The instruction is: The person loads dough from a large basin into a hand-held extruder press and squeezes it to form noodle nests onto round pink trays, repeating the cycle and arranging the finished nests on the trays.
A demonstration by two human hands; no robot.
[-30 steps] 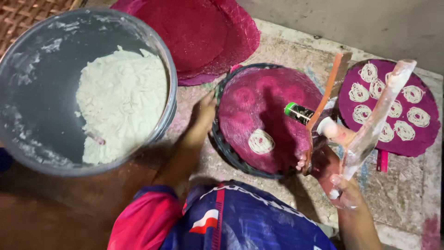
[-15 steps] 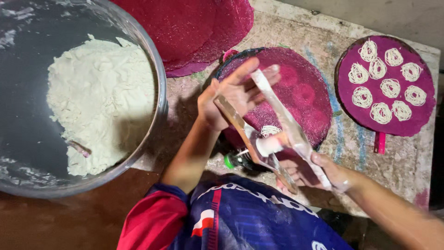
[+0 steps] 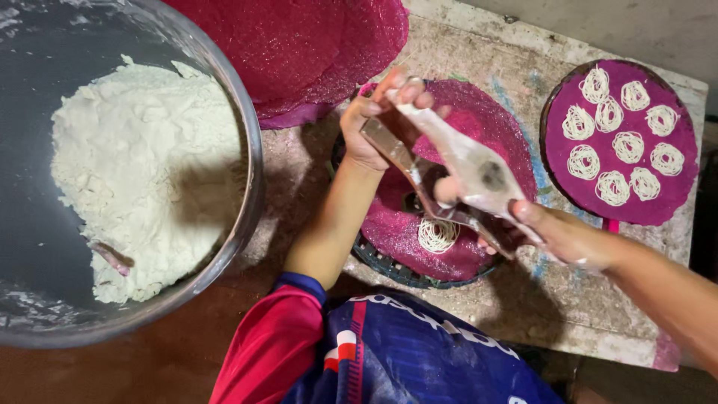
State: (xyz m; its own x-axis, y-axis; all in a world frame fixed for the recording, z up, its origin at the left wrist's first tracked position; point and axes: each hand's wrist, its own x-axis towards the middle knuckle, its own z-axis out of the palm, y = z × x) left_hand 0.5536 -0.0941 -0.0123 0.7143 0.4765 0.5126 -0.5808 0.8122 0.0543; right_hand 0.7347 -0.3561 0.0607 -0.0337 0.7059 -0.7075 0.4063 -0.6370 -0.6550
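Both my hands grip a dough-smeared hand press with two long handles, held over a round magenta mat on a dark woven tray. My left hand clasps the far ends of the handles. My right hand holds the near ends. One white coil of noodle strands lies on the mat under the press.
A big metal bowl of white dough fills the left. Stacked magenta mats lie at the top. A second round mat at the right carries several noodle coils. All stand on a worn stone slab.
The press has swung from upright at the right of the tray to lying across it, with my left hand now on its handles. The view shifted left, closer to the bowl.
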